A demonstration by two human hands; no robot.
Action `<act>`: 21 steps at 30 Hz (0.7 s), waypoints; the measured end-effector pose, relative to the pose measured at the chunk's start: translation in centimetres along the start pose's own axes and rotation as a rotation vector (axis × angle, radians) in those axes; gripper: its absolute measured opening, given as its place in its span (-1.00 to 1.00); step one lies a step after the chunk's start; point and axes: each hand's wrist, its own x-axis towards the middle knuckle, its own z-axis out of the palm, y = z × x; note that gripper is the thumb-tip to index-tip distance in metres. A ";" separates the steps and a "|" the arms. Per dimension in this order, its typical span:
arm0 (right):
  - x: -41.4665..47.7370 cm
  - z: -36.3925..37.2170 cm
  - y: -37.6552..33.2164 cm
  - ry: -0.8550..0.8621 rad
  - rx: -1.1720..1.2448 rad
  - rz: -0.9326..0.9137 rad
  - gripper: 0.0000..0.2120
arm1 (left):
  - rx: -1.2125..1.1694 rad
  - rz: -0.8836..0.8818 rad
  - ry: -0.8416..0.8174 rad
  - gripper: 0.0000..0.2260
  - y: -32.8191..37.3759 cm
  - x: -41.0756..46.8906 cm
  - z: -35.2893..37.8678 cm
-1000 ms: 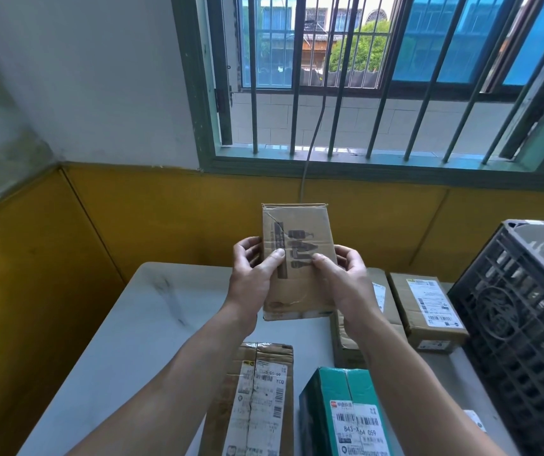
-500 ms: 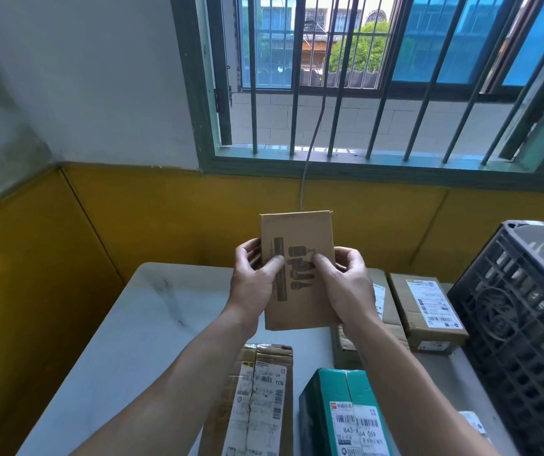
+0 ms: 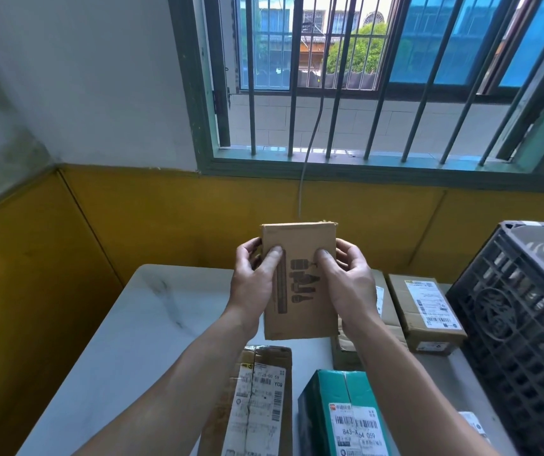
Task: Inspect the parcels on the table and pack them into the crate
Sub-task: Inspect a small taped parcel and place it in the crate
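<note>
A small brown cardboard parcel [image 3: 300, 284] with a dark printed drawing is held upright in the air above the white table [image 3: 139, 324]. My left hand [image 3: 256, 281] grips its left edge, thumb on the front face. My right hand [image 3: 346, 281] grips its right edge the same way. The dark plastic crate [image 3: 520, 330] stands at the table's right side.
On the table lie a taped brown parcel [image 3: 254, 399] with labels, a green box [image 3: 346, 413] with a barcode label, a brown parcel [image 3: 425, 314] beside the crate and another [image 3: 385, 311] partly hidden behind my right forearm. A yellow wall and barred window lie behind.
The parcel has been tipped in my hands, so its printed face stands more upright toward me, and it sits slightly lower. Both hands keep their hold.
</note>
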 end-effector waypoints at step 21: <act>-0.3 0.3 -0.6 0.056 -0.112 0.045 -0.61 | -0.078 -0.029 -0.015 -0.66 0.2 -0.3 0.5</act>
